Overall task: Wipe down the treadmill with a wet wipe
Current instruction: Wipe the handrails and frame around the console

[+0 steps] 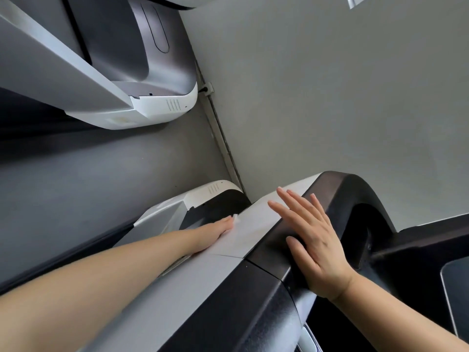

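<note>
The treadmill's grey upright (pixel 248 232) with black trim runs from the bottom middle toward the wall. My left hand (pixel 215 231) reaches down along its left side, pressed against the grey surface. A small corner of white wet wipe (pixel 234 216) peeks out at the fingertips; the rest of the wipe is hidden under the hand. My right hand (pixel 314 240) rests flat with fingers spread on the black top edge of the upright, holding nothing. The treadmill's white and black base cover (pixel 213 196) lies below the left hand.
A second treadmill (pixel 142 80) with a white base end stands at the upper left. Grey floor (pixel 101 179) lies between the two machines. A grey wall (pixel 330 85) fills the right. A dark console part (pixel 451 283) sits at the right edge.
</note>
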Tool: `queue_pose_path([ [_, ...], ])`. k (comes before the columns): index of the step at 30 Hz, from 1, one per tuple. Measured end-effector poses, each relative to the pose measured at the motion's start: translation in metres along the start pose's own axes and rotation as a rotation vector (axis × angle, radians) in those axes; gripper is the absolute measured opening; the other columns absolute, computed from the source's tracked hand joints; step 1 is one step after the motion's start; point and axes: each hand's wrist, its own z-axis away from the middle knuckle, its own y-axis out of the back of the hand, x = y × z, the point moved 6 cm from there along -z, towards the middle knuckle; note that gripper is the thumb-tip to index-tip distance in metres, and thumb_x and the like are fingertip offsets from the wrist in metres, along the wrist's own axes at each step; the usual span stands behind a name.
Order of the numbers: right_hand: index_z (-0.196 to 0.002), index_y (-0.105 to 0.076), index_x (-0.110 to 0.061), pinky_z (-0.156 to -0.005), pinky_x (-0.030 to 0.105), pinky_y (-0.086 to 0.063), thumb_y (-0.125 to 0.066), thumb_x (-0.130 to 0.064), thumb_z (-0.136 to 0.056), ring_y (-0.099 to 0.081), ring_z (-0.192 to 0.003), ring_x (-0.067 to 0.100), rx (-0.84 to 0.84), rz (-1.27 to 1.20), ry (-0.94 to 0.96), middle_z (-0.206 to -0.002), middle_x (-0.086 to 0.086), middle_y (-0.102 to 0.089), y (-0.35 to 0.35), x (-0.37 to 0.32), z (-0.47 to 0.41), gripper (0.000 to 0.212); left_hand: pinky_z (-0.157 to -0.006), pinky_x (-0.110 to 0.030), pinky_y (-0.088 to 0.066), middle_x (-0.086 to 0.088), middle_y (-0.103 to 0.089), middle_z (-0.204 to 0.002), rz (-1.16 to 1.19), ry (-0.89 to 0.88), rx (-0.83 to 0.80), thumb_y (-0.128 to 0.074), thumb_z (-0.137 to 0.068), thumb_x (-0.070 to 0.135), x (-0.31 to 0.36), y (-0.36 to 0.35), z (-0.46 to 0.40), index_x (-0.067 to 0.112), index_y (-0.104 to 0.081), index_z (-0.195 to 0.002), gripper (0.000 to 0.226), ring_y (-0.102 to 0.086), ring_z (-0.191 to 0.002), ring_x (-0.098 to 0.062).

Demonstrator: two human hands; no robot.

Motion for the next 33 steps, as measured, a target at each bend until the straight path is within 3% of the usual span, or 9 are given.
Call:
queue_pose_path([
  [3,-0.139,-0.035,-0.034,-0.116,0.046,-0.011,-0.036,-0.024,-0.080,-0.025,-0.142,0.015,0.013,-0.006,-0.007,-0.152,-0.005,-0.031,0.001,-0.001,0.000,0.060,-0.114,-0.026,-0.003,0.011,-0.012,-0.155,-0.034,-0.082,-0.052,-0.021,-0.103,0.041,0.053,-0.010,0.017,0.020,-0.009,-0.152,0.054,-0.005,-0.144,-0.008],
  [7,-0.142,-0.032,-0.031,-0.115,0.048,-0.012,-0.036,-0.025,-0.079,-0.023,-0.143,0.016,0.030,-0.012,-0.017,-0.153,-0.002,-0.029,0.002,-0.002,0.001,0.063,-0.112,-0.018,-0.008,0.031,-0.011,-0.145,-0.004,-0.412,-0.170,-0.032,-0.099,0.044,0.073,-0.041,0.043,0.043,-0.013,-0.146,0.051,-0.002,-0.144,-0.004],
  [12,-0.143,-0.030,-0.030,-0.115,0.048,-0.013,-0.038,-0.024,-0.078,-0.022,-0.144,0.016,0.035,-0.012,-0.009,-0.154,-0.001,-0.028,0.002,-0.003,-0.001,0.066,-0.106,-0.002,-0.005,0.041,-0.007,-0.133,-0.003,-0.304,-0.276,-0.034,-0.082,0.051,0.057,-0.028,0.076,0.046,-0.005,-0.130,0.056,-0.004,-0.129,0.024],
  [18,-0.143,-0.032,-0.027,-0.117,0.043,-0.011,-0.037,-0.023,-0.077,-0.023,-0.143,0.015,0.037,-0.014,-0.032,-0.153,0.001,-0.029,0.003,-0.003,0.000,0.066,-0.118,-0.033,-0.001,0.012,-0.002,-0.156,-0.139,-0.144,-0.145,-0.012,-0.103,0.041,0.034,-0.017,0.018,0.030,-0.003,-0.151,0.050,-0.002,-0.144,-0.008],
  [22,-0.144,-0.027,-0.031,-0.118,0.039,-0.009,-0.037,-0.023,-0.077,-0.021,-0.144,0.014,0.044,-0.024,-0.046,-0.154,0.000,-0.026,0.003,-0.003,0.000,0.068,-0.119,-0.036,-0.003,0.009,-0.008,-0.157,-0.015,-0.192,-0.111,-0.018,-0.101,0.047,0.072,-0.025,0.003,0.024,-0.009,-0.152,0.056,-0.003,-0.144,-0.006],
  [26,-0.144,-0.025,-0.031,-0.118,0.038,-0.009,-0.037,-0.023,-0.076,-0.020,-0.144,0.014,0.030,-0.019,-0.055,-0.155,0.000,-0.023,0.003,-0.003,-0.001,0.070,-0.119,-0.037,-0.004,0.027,-0.005,-0.154,-0.136,-0.388,-0.227,-0.028,-0.094,0.061,0.055,-0.054,0.019,0.043,-0.007,-0.148,0.061,-0.001,-0.142,0.002],
  [29,-0.144,-0.025,-0.030,-0.118,0.037,-0.008,-0.037,-0.023,-0.075,-0.020,-0.144,0.015,0.027,-0.008,-0.053,-0.155,0.001,-0.023,0.003,-0.003,-0.001,0.071,-0.109,-0.009,0.009,0.028,0.015,-0.143,-0.291,-0.627,-0.153,-0.032,-0.093,0.059,0.053,-0.047,0.088,0.040,0.001,-0.143,0.063,0.008,-0.138,0.005],
  [31,-0.144,-0.025,-0.030,-0.118,0.037,-0.009,-0.037,-0.022,-0.074,-0.020,-0.144,0.014,0.028,-0.005,-0.055,-0.155,0.001,-0.023,0.002,-0.003,-0.001,0.072,-0.112,-0.011,0.006,0.036,0.018,-0.146,-0.193,-0.552,-0.166,-0.020,-0.078,0.084,0.071,-0.037,0.124,0.058,0.006,-0.138,0.070,0.013,-0.138,0.009],
  [33,-0.144,-0.025,-0.029,-0.118,0.038,-0.009,-0.037,-0.022,-0.073,-0.019,-0.144,0.014,0.030,-0.004,-0.060,-0.155,0.001,-0.022,0.002,-0.002,-0.002,0.073,-0.116,-0.018,0.002,0.039,0.015,-0.146,-0.193,-0.582,-0.258,-0.022,-0.076,0.083,0.076,-0.034,0.128,0.063,0.004,-0.135,0.067,0.010,-0.139,0.010],
])
